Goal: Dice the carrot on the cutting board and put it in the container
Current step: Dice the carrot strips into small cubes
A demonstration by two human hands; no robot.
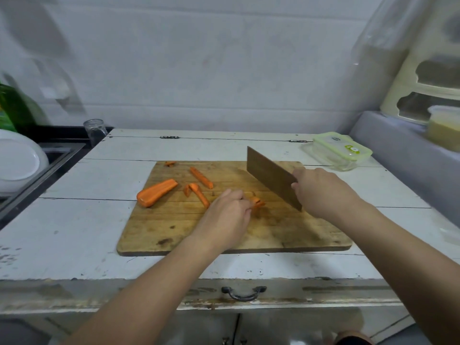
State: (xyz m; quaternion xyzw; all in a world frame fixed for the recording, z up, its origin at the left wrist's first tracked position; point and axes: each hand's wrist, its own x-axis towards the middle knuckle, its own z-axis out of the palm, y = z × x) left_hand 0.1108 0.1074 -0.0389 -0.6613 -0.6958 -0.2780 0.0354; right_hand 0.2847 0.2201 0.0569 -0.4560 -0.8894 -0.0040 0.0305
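A wooden cutting board lies on the white counter. On it sit a thick carrot half, two long carrot strips, a short piece and a small scrap at the far edge. My left hand pinches a carrot piece against the board. My right hand grips a cleaver by its handle, blade raised and tilted just right of that piece. A clear container with a green-rimmed lid stands at the back right.
A sink with a white plate lies to the left, a glass jar beside it. A green bottle stands far left. A raised ledge with a tub runs along the right. A drawer handle is below.
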